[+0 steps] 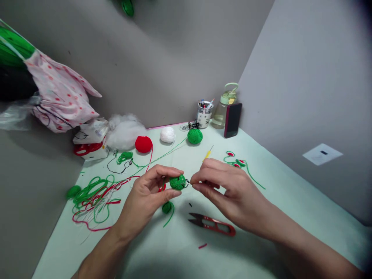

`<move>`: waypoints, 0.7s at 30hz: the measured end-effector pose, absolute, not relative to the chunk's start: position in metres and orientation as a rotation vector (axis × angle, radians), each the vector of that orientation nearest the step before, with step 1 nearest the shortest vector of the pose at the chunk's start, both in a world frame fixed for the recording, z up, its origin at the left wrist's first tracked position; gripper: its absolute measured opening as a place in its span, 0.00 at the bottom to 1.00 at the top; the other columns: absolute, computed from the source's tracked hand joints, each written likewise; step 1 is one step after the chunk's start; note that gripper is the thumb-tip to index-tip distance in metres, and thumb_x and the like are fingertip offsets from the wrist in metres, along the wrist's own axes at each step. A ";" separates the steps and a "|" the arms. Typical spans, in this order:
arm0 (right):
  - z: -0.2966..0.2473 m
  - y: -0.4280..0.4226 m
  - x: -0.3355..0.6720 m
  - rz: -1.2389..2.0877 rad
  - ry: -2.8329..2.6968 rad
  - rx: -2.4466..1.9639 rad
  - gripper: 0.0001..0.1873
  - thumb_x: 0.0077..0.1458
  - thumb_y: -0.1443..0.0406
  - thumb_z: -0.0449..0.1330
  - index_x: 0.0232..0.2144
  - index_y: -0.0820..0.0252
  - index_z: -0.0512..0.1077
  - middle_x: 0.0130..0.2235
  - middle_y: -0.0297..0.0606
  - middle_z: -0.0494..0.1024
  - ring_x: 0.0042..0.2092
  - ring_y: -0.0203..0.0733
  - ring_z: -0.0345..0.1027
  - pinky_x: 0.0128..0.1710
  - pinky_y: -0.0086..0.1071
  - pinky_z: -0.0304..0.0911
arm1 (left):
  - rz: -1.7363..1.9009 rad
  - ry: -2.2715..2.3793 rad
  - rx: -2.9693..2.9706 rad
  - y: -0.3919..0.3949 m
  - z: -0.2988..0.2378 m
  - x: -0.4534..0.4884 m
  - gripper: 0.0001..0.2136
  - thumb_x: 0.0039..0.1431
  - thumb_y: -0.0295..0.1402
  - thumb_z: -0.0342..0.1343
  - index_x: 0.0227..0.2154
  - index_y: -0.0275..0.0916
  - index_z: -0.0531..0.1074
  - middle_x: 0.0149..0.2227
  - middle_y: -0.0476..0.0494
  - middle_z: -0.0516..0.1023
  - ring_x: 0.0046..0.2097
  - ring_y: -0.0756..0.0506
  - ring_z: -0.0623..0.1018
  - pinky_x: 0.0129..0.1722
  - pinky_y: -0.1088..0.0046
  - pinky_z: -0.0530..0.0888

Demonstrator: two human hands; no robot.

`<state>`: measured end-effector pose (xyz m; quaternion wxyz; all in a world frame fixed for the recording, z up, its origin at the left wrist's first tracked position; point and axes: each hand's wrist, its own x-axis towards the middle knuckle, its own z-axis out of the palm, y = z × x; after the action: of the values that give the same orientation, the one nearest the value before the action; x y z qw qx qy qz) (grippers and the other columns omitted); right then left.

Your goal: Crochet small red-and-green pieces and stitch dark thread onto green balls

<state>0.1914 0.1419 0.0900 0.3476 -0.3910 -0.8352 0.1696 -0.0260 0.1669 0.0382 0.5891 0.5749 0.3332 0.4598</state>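
Note:
A small green crocheted piece (pixel 177 182) is pinched between the thumb and fingers of my left hand (pixel 149 190). At its right side shows a small loop of black yarn (pixel 186 183). My right hand (pixel 225 186) is closed in a pinch beside that loop, on what looks like a thin needle, mostly hidden by the fingertips. Below the hands lie red-handled thread snips (pixel 213 224), blades to the left. A small green crocheted piece with a yarn tail (pixel 166 207) rests under my left hand.
Tangled green, red and white yarn (pixel 94 197) covers the table's left side. Behind are red (pixel 143 144), white (pixel 167 135) and green yarn balls (pixel 195 136), plus white stuffing (pixel 123 131). A yellow-handled hook (pixel 208 154), phone (pixel 233 120), bottle (pixel 221 112) and pen cup (pixel 204 115) stand or lie beyond.

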 end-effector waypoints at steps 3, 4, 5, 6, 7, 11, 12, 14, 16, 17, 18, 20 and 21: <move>0.089 0.144 0.192 0.566 -2.141 -1.044 0.08 0.66 0.72 0.57 0.36 0.62 0.76 0.30 0.33 0.68 0.32 0.34 0.62 0.32 0.29 0.57 | 1.080 0.751 1.286 0.167 0.038 -0.024 0.13 0.53 0.25 0.71 0.39 0.47 0.80 0.43 0.49 0.81 0.47 0.47 0.78 0.49 0.73 0.74; 0.088 0.144 0.192 0.614 -2.136 -1.054 0.08 0.66 0.72 0.57 0.37 0.62 0.76 0.31 0.33 0.68 0.32 0.34 0.62 0.33 0.29 0.57 | 1.083 0.750 1.267 0.167 0.038 -0.024 0.13 0.52 0.25 0.71 0.39 0.46 0.79 0.43 0.49 0.80 0.47 0.47 0.78 0.48 0.73 0.74; 0.088 0.145 0.192 0.660 -2.129 -1.061 0.08 0.66 0.72 0.57 0.39 0.61 0.77 0.31 0.32 0.69 0.32 0.33 0.62 0.33 0.28 0.58 | 1.080 0.754 1.254 0.166 0.038 -0.024 0.12 0.52 0.26 0.71 0.38 0.45 0.79 0.43 0.49 0.80 0.46 0.47 0.78 0.48 0.73 0.74; 0.088 0.146 0.193 0.702 -2.121 -1.066 0.09 0.66 0.72 0.57 0.40 0.61 0.77 0.31 0.32 0.69 0.32 0.33 0.63 0.33 0.28 0.58 | 1.074 0.762 1.247 0.166 0.038 -0.024 0.12 0.52 0.26 0.71 0.38 0.45 0.78 0.42 0.49 0.79 0.46 0.47 0.77 0.48 0.73 0.73; 0.087 0.146 0.193 0.739 -2.109 -1.068 0.09 0.66 0.72 0.56 0.40 0.60 0.77 0.31 0.32 0.69 0.32 0.33 0.63 0.32 0.28 0.58 | 1.067 0.773 1.245 0.165 0.038 -0.024 0.13 0.52 0.26 0.71 0.38 0.45 0.77 0.42 0.49 0.79 0.46 0.47 0.77 0.47 0.72 0.73; 0.085 0.152 0.194 0.862 -2.036 -1.097 0.10 0.66 0.70 0.57 0.38 0.59 0.79 0.31 0.32 0.69 0.31 0.33 0.62 0.32 0.29 0.58 | 1.051 0.864 1.339 0.164 0.036 -0.022 0.13 0.52 0.30 0.71 0.37 0.45 0.74 0.38 0.51 0.75 0.42 0.46 0.74 0.44 0.71 0.70; 0.084 0.155 0.194 0.888 -2.017 -1.105 0.09 0.66 0.70 0.58 0.37 0.60 0.79 0.31 0.32 0.69 0.31 0.33 0.62 0.32 0.29 0.58 | 1.051 0.903 1.396 0.164 0.036 -0.022 0.13 0.52 0.31 0.71 0.36 0.45 0.73 0.37 0.51 0.75 0.41 0.46 0.73 0.43 0.70 0.69; 0.080 0.161 0.195 0.964 -1.982 -1.102 0.09 0.64 0.71 0.59 0.36 0.59 0.80 0.31 0.32 0.69 0.32 0.33 0.62 0.32 0.29 0.57 | 1.032 0.976 1.554 0.166 0.035 -0.023 0.12 0.53 0.34 0.71 0.35 0.44 0.72 0.36 0.51 0.74 0.41 0.45 0.72 0.43 0.69 0.67; 0.073 0.169 0.197 1.093 -1.932 -1.066 0.07 0.63 0.69 0.61 0.35 0.60 0.80 0.32 0.32 0.70 0.32 0.34 0.62 0.32 0.29 0.57 | 0.989 1.019 1.734 0.167 0.036 -0.025 0.13 0.53 0.38 0.71 0.35 0.44 0.72 0.36 0.50 0.73 0.42 0.44 0.71 0.44 0.67 0.66; 0.070 0.173 0.198 1.173 -1.895 -1.035 0.06 0.62 0.68 0.62 0.34 0.60 0.81 0.32 0.32 0.70 0.32 0.33 0.62 0.32 0.29 0.57 | 0.956 1.030 1.804 0.168 0.037 -0.027 0.14 0.52 0.39 0.71 0.35 0.44 0.72 0.37 0.50 0.73 0.41 0.44 0.71 0.44 0.67 0.65; 0.066 0.176 0.199 1.253 -1.854 -0.996 0.06 0.61 0.68 0.63 0.34 0.60 0.81 0.32 0.32 0.70 0.31 0.33 0.62 0.32 0.29 0.57 | 0.918 1.037 1.836 0.168 0.037 -0.028 0.15 0.51 0.41 0.72 0.36 0.44 0.72 0.36 0.51 0.72 0.40 0.44 0.69 0.43 0.67 0.65; 0.061 0.182 0.200 1.379 -1.775 -0.909 0.05 0.60 0.66 0.65 0.34 0.61 0.81 0.31 0.32 0.69 0.31 0.32 0.61 0.31 0.29 0.57 | 0.852 1.029 1.763 0.168 0.039 -0.031 0.19 0.49 0.46 0.72 0.37 0.44 0.71 0.34 0.53 0.68 0.35 0.47 0.66 0.37 0.70 0.63; 0.059 0.183 0.201 1.418 -1.748 -0.864 0.04 0.60 0.66 0.66 0.34 0.61 0.82 0.31 0.32 0.69 0.30 0.32 0.61 0.31 0.28 0.57 | 0.834 0.997 1.678 0.167 0.039 -0.033 0.22 0.48 0.49 0.71 0.39 0.45 0.70 0.33 0.54 0.66 0.33 0.48 0.63 0.34 0.71 0.62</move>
<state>0.2012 0.1831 0.0589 0.3572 -0.3346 -0.6772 0.5495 -0.0325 0.1669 0.0392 0.4879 0.6901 0.4100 0.3429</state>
